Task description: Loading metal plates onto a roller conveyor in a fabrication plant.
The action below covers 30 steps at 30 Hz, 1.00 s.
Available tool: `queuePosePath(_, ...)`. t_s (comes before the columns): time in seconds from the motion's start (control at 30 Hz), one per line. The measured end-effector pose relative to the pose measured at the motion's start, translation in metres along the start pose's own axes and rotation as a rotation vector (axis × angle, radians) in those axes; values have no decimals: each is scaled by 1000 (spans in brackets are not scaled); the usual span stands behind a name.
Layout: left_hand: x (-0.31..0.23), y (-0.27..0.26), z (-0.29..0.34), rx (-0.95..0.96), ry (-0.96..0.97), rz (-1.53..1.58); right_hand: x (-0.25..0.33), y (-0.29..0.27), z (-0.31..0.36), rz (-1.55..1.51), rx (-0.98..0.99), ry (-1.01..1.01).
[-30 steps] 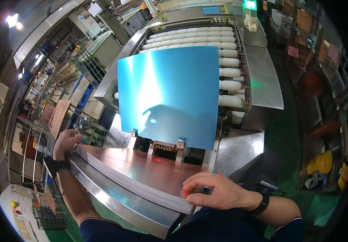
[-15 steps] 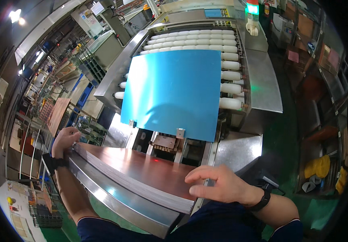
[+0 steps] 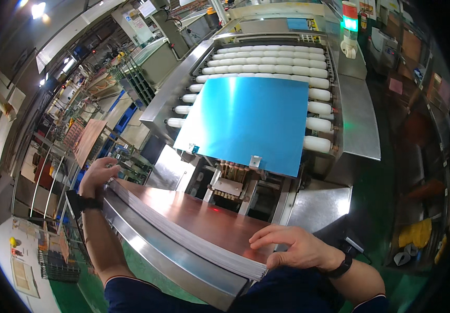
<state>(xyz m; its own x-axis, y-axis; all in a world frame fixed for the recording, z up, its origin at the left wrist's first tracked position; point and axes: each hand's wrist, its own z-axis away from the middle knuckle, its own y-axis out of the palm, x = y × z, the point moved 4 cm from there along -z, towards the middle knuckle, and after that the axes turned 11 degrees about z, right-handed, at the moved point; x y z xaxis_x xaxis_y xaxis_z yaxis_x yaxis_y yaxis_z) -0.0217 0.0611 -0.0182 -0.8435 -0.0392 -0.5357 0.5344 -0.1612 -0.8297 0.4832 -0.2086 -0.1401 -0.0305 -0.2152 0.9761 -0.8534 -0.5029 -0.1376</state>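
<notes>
A stack of thin copper-coloured sheets [image 3: 193,211] lies in front of me, its pale layered edges facing me. At the stack's left corner is my left hand [image 3: 98,175], fingers loosely curled and slightly apart; whether it presses on the edge is hard to tell. Over the right end, my right hand [image 3: 293,248] is open, thumb apart from the fingers and close to the corner. Beyond the stack, a shiny blue sheet [image 3: 251,120] lies on white rollers [image 3: 269,63], with small metal tabs [image 3: 255,160] at its near edge. Neither hand touches the blue sheet.
A metal ledge [image 3: 167,266] runs along the stack's near side. A signal light [image 3: 350,23] glows green on the machine's right. Shelving with a yellow cloth [image 3: 415,232] stands at right; racks and a leaning copper-coloured panel [image 3: 89,142] are at left.
The view has shifted, moving the scene rightward in the picture. The blue sheet's near edge has moved away from me toward the rollers, and the sheet looks flatter. My hands stay by the stack.
</notes>
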Motion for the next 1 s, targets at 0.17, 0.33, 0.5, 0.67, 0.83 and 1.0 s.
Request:
queuePosePath(0.17, -11, 3, 6, -18, -34, 21, -2, 0, 1, -34, -35, 11)
queuePosePath(0.33, -27, 3, 14, -2, -45, 2, 4, -2, 3, -32, -43, 40)
queuePosePath(0.5, -10, -3, 9, 42, -38, 41, 3, -2, 4, -53, -96, 5)
queuePosePath(0.67, -14, 0, 8, 90, -35, 73, -6, -4, 8, -173, -202, 47)
queuePosePath(0.83, -8, 0, 6, 114, -66, 82, -5, -9, 7, -147, -236, 63)
queuePosePath(1.0, 0, -2, 2, 107, -67, 90, -5, -5, 9, -87, -180, 30)
